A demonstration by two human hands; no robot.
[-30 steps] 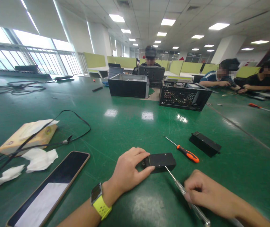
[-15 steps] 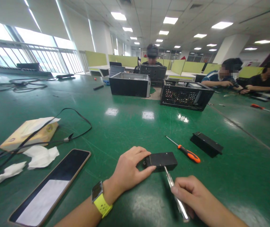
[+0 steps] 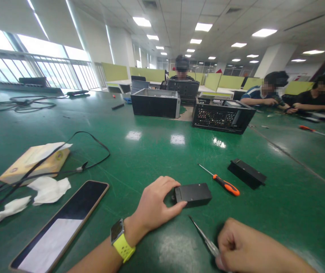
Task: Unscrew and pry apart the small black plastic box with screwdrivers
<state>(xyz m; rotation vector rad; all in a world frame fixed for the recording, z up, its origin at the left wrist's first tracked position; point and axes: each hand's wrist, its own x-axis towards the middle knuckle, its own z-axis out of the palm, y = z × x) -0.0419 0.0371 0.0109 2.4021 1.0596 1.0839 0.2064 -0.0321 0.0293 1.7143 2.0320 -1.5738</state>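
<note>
My left hand (image 3: 159,203), with a watch (image 3: 120,238) on a yellow strap at the wrist, grips the left end of a small black box (image 3: 195,194) between thumb and fingers. The box rests on the green table. In my right hand (image 3: 237,242) is a slim screwdriver (image 3: 206,238) with a clear handle, closed in the fingers. Its tip points up and left, apart from the box. Beyond the box lies an orange and black screwdriver (image 3: 225,184), and right of that a second black box (image 3: 247,173).
A phone (image 3: 62,227) lies on the left, near crumpled tissues (image 3: 48,190), a tissue pack (image 3: 37,163) and a black cable (image 3: 102,142). Two computer cases (image 3: 155,104) (image 3: 222,115) stand farther back. Other people sit across the table and at the far right.
My right hand has drawn the slim screwdriver back toward me, so its tip has left the near edge of the box. The left hand stays on the box.
</note>
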